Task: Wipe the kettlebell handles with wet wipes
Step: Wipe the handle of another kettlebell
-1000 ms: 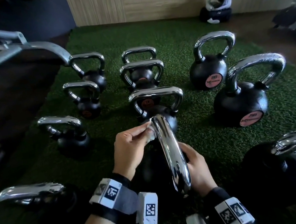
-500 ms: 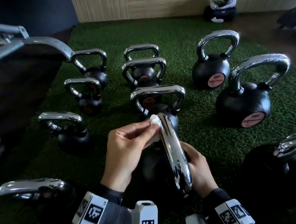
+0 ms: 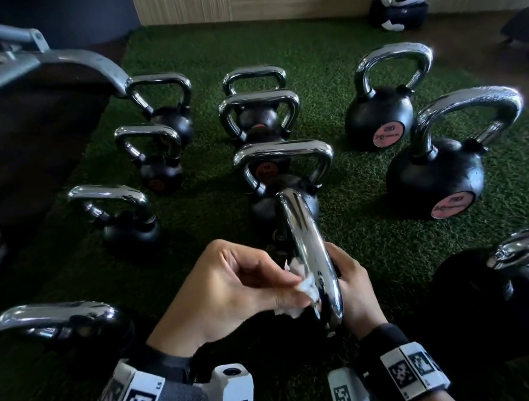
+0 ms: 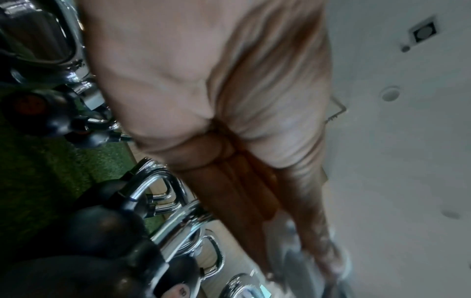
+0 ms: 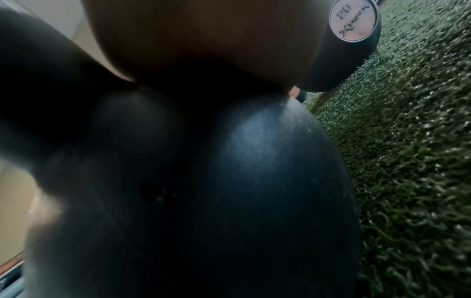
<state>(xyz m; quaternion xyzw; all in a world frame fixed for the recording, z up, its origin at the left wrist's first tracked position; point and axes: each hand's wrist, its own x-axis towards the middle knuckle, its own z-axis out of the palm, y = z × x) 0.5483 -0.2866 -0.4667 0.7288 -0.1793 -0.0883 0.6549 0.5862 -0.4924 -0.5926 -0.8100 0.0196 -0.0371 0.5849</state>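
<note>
A chrome kettlebell handle (image 3: 309, 248) rises edge-on between my two hands in the head view. My left hand (image 3: 235, 284) pinches a crumpled white wet wipe (image 3: 300, 293) against the handle's left side, near its lower end. My right hand (image 3: 353, 286) lies on the right side of the handle and over the black ball, its fingers hidden behind the chrome. The right wrist view is filled by that kettlebell's black ball (image 5: 229, 191). The left wrist view shows my palm and curled fingers (image 4: 242, 181), blurred, with the wipe (image 4: 331, 258) at the fingertips.
Several other chrome-handled black kettlebells stand on the green turf mat (image 3: 385, 250), among them one just ahead (image 3: 286, 169), one at the right (image 3: 435, 173) and one at the left (image 3: 56, 320). A grey machine frame (image 3: 27, 68) crosses the upper left. A wooden wall is behind.
My left hand has slid the wipe down the handle from its far top end towards me. The right hand has stayed on the kettlebell.
</note>
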